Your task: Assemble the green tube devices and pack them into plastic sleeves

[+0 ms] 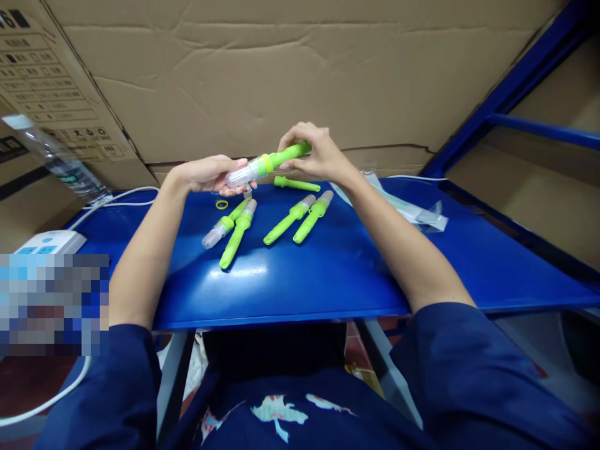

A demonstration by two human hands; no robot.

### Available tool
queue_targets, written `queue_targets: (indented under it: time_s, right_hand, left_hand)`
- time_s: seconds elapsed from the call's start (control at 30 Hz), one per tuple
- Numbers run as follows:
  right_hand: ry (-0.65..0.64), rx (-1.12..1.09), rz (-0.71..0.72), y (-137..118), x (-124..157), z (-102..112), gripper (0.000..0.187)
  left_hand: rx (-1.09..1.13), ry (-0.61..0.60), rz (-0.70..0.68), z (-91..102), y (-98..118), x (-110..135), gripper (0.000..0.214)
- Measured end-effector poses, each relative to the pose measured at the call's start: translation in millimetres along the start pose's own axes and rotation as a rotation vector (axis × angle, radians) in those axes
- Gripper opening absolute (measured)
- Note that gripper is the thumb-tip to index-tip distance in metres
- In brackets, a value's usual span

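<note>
Both hands are on one lime-green plastic stick with a clear rounded cap (260,164), raised above the back of the blue table (304,281). My left hand (213,175) is closed around the clear end from the left. From the right, my right hand (312,150) grips the green end, its fingers curled over the top. A yellow ring (267,164) sits where the cap meets the green part. Below lie two similar capped sticks on the left, one of them the lower-left stick (216,234), and two more on the right, including the right-hand stick (313,217).
A loose green tube without a cap (297,184) and a yellow ring (222,204) lie near the back. Clear plastic packaging (407,209) is at the right. Left stand a water bottle (60,162) and a white power strip (51,242) with cables. Cardboard (262,81) walls the back.
</note>
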State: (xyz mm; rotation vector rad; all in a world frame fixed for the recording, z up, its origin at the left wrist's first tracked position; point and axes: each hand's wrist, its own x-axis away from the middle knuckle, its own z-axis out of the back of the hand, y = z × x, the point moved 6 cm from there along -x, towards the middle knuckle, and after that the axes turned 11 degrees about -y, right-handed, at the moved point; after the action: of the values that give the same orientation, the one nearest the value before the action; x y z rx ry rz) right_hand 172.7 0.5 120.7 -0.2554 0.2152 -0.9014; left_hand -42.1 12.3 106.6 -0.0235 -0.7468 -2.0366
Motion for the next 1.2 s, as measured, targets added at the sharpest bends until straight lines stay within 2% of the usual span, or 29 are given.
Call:
queue_targets:
  time_s: [0.1,0.17,0.33,0.43,0.53,0.63,0.77,0.97,1.1,1.2]
  right_hand:
    - [0.15,0.085,-0.005,1,1,6,0.076]
    - [0.175,0.058,-0.011,13,-1,5,0.081]
    - [0.221,-0.423,-0.029,50,-4,3,0.082]
    - [0.28,-0.57,0.032,47,1,9,0.072]
    - [0.357,-0.567,0.101,35,7,20,0.063]
    - [0.428,-0.545,0.113,31,12,29,0.056]
    - [0.547,-0.591,0.104,41,19,38,0.051]
    - [0.531,-0.602,-0.038,61,22,39,0.05]
    - [0.549,-0.636,0.035,64,17,38,0.057]
    - [0.56,-0.643,0.069,63,15,36,0.057]
  left_hand:
    - [0.097,-0.007,-0.011,-0.4,-9,-2,0.093]
    - [0.143,-0.031,-0.034,-1.1,-13,-3,0.094]
    - [0.154,-0.018,-0.03,0.3,-24,-7,0.091]
    - [0.177,-0.003,-0.041,0.0,-28,-8,0.084]
    - [0.214,-0.007,-0.069,-0.9,-28,-8,0.077]
    - [0.204,-0.009,-0.07,-0.6,-30,-7,0.082]
    - [0.203,0.017,-0.061,3.3,-44,-6,0.089]
    - [0.22,0.143,-0.048,22.1,-76,-2,0.077]
    - [0.098,0.308,0.093,38.0,-87,-2,0.063]
    - [-0.1,0.397,0.204,38.8,-84,-7,0.054]
